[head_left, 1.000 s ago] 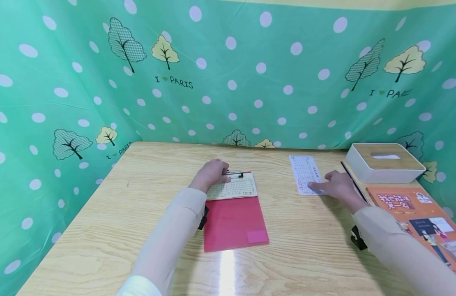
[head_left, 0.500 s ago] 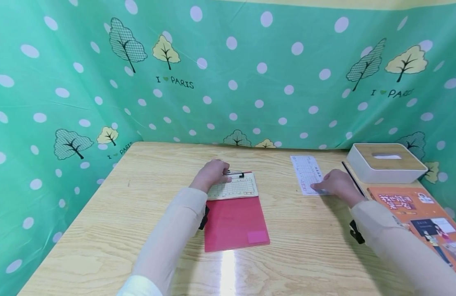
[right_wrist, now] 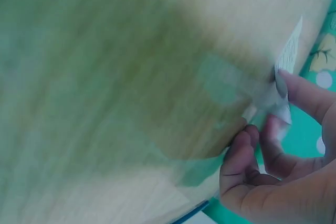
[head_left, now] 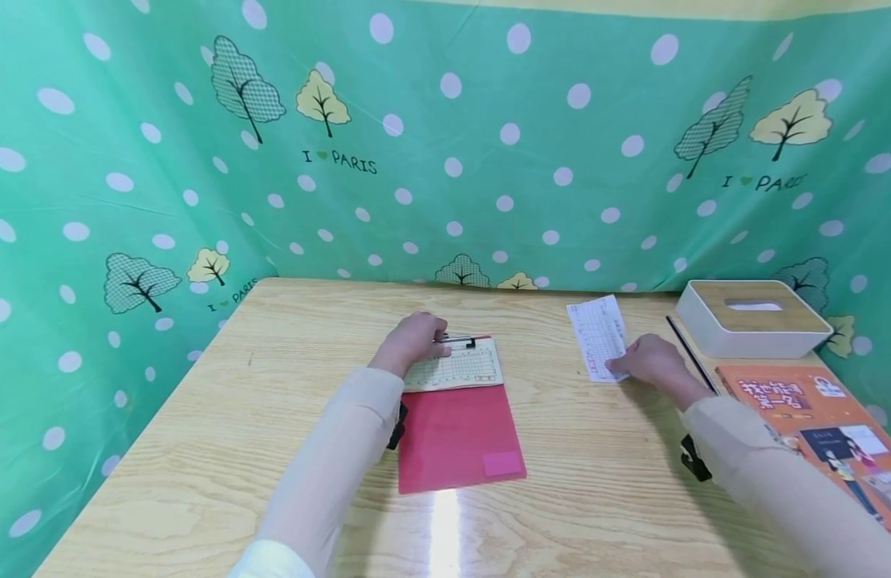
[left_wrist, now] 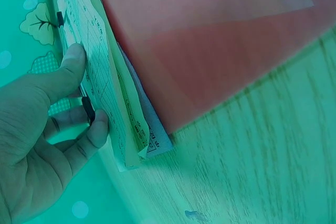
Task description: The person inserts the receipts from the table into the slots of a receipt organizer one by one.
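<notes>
A red clipboard [head_left: 460, 437] lies on the table, with a pad of printed receipt forms [head_left: 465, 367] under the metal clip [head_left: 457, 338] at its far end. My left hand [head_left: 411, 341] grips that end at the clip. In the left wrist view, the thumb [left_wrist: 75, 59] presses on the top form while the other fingers curl about the black-tipped clip. To the right, my right hand [head_left: 655, 361] pinches the near right corner of a loose printed slip [head_left: 597, 331]. The slip looks bent, partly raised off the table; in the right wrist view the thumb and fingers hide part of it.
A white tissue box [head_left: 752, 317] with a wooden lid stands at the back right. Nearer lies an orange book [head_left: 814, 433], with a thin dark rod-like edge [head_left: 691, 353] beside it. A green patterned curtain [head_left: 445, 160] hangs behind the wooden table [head_left: 272, 449].
My right hand's fingers have closed on the slip's corner. The slip, flat before, has bent up and turned slightly. My left hand stays at the clip.
</notes>
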A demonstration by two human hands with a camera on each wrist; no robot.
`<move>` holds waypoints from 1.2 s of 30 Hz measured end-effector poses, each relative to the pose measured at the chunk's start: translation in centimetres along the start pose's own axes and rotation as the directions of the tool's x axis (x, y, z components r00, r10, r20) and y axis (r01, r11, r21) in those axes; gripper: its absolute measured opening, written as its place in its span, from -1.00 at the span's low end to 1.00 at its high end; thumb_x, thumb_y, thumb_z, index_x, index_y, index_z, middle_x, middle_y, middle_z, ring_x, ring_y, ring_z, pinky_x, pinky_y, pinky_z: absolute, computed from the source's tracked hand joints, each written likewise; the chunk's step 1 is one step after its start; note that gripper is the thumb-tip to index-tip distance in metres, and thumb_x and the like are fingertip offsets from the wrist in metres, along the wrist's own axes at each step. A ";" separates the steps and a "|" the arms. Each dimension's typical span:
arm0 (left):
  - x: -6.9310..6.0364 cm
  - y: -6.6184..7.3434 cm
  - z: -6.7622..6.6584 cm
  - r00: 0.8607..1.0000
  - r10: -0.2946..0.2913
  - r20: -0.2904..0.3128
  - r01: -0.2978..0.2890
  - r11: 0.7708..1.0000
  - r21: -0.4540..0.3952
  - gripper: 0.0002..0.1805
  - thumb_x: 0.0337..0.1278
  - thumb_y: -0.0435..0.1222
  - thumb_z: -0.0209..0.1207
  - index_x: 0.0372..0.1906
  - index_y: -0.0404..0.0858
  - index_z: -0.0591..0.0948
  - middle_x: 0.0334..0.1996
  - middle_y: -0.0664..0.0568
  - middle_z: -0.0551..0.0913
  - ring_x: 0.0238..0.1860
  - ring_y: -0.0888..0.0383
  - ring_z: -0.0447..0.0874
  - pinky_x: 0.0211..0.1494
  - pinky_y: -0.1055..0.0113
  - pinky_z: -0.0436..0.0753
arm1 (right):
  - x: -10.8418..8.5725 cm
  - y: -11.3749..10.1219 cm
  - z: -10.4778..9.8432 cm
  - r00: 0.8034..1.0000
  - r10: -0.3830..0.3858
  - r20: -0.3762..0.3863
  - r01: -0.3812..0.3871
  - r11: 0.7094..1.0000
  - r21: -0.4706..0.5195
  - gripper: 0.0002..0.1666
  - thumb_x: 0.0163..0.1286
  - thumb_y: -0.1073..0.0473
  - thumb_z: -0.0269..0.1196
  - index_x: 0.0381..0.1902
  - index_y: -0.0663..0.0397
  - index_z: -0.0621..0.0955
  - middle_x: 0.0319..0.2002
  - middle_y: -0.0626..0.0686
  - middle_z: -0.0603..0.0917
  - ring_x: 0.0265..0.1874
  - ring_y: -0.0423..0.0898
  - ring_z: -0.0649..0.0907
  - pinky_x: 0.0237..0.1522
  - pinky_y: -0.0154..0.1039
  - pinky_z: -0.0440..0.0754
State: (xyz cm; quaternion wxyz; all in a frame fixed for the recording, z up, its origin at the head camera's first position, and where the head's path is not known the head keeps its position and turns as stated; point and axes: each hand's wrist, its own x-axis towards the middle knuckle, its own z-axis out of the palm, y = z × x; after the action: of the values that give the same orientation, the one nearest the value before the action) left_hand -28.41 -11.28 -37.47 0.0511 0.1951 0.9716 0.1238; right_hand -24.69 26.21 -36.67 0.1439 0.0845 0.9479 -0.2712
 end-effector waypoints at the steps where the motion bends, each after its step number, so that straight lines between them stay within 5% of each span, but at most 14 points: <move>1: 0.1 -0.3 0.2 1.000 0.016 -0.014 -0.016 1.000 0.006 -0.59 0.22 -0.16 0.40 -0.52 -0.20 0.42 -0.48 0.00 0.46 -0.41 0.08 0.36 -0.28 0.21 0.42 | -0.1 0.0 0.1 1.000 -0.007 -0.002 0.007 1.000 0.002 -0.62 0.36 0.07 0.34 -0.41 0.26 0.48 -0.45 0.10 0.48 -0.45 -0.04 0.44 -0.39 -0.20 0.40; 5: 0.1 -0.3 0.3 1.000 0.015 -0.016 -0.015 1.000 0.013 -0.58 0.22 -0.17 0.41 -0.52 -0.20 0.40 -0.49 0.00 0.44 -0.40 0.07 0.35 -0.27 0.21 0.40 | -0.3 -0.2 0.6 0.999 -0.034 -0.030 0.033 0.999 -0.010 -0.63 0.34 0.09 0.34 -0.40 0.23 0.43 -0.44 0.09 0.45 -0.44 -0.03 0.43 -0.40 -0.21 0.38; 14: -1.0 1.1 -0.7 1.000 -0.021 -0.004 0.021 1.000 0.018 -0.60 0.27 -0.19 0.36 -0.51 -0.21 0.39 -0.47 0.03 0.40 -0.36 0.10 0.32 -0.22 0.24 0.37 | -0.4 0.6 0.6 0.998 -0.032 -0.052 0.034 0.999 0.035 -0.33 0.39 0.05 0.35 0.09 0.50 0.34 -0.13 0.34 0.49 -0.25 0.12 0.46 -0.28 -0.13 0.42; 20: -1.1 1.1 -0.9 1.000 -0.016 0.003 0.016 1.000 0.021 -0.60 0.27 -0.17 0.36 -0.50 -0.21 0.39 -0.47 0.02 0.40 -0.37 0.09 0.32 -0.22 0.23 0.37 | -0.8 1.2 0.0 0.985 -0.132 -0.115 0.137 0.990 0.041 -0.38 0.43 0.13 0.29 0.24 0.46 0.38 -0.07 0.38 0.54 -0.25 0.12 0.54 -0.34 -0.18 0.47; 31: -0.8 0.9 -0.5 1.000 -0.021 -0.003 0.021 0.999 0.025 -0.62 0.27 -0.17 0.35 -0.48 -0.21 0.41 -0.46 0.02 0.42 -0.35 0.08 0.32 -0.21 0.22 0.38 | -3.3 0.0 -1.4 0.874 -0.358 -0.329 0.375 0.927 -0.014 -0.47 0.59 -0.01 0.15 0.23 0.33 0.56 -0.17 0.28 0.67 -0.31 0.06 0.56 -0.45 -0.24 0.47; 36: -0.9 1.0 -0.6 1.000 -0.015 -0.003 0.015 0.999 0.034 -0.62 0.26 -0.17 0.36 -0.49 -0.21 0.41 -0.45 0.02 0.44 -0.34 0.08 0.33 -0.20 0.21 0.40 | -4.3 -1.2 -1.4 0.822 -0.437 -0.365 0.478 0.878 0.024 -0.50 0.56 -0.05 0.18 0.03 0.34 0.67 -0.28 0.21 0.73 -0.40 -0.05 0.58 -0.53 -0.31 0.47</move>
State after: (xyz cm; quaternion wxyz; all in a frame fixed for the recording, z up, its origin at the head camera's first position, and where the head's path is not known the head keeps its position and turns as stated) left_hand -27.26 -10.87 -36.55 0.0473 0.1886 0.9750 0.1073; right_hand -21.23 25.67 -33.57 -0.1010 -0.0908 0.9335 -0.3320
